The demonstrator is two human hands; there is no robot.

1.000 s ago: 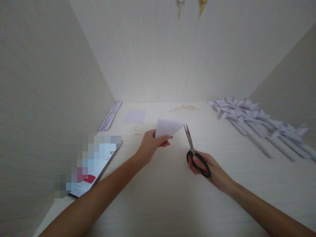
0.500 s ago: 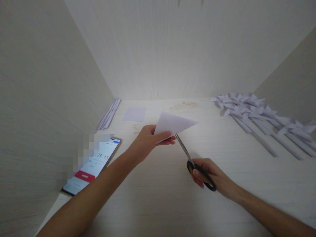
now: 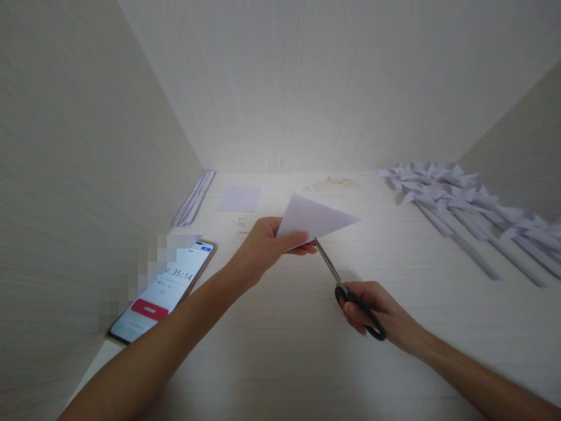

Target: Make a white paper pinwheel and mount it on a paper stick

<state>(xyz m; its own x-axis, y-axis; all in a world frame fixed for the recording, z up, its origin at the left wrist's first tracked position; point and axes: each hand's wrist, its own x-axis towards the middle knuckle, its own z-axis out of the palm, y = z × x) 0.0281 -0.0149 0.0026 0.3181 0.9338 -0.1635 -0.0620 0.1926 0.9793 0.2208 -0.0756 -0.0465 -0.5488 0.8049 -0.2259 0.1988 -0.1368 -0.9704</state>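
My left hand (image 3: 263, 248) pinches a folded triangle of pale lilac paper (image 3: 318, 215) above the light wooden table (image 3: 280, 351), its tip pointing right. My right hand (image 3: 379, 313) grips black-handled scissors (image 3: 350, 292). Their blades point up and left, and the tips meet the lower edge of the triangle close to my left fingers.
A phone (image 3: 164, 289) with a running timer lies at the left near the side wall. A flat lilac square (image 3: 239, 199) and a bundle of paper strips (image 3: 194, 197) lie at the back left. Several finished paper pinwheels (image 3: 464, 204) are heaped at the right. Walls enclose three sides.
The scissors have swung from upright beside the paper to slanting under it, blades now at its lower edge. My left hand has turned the triangle so its tip points right.
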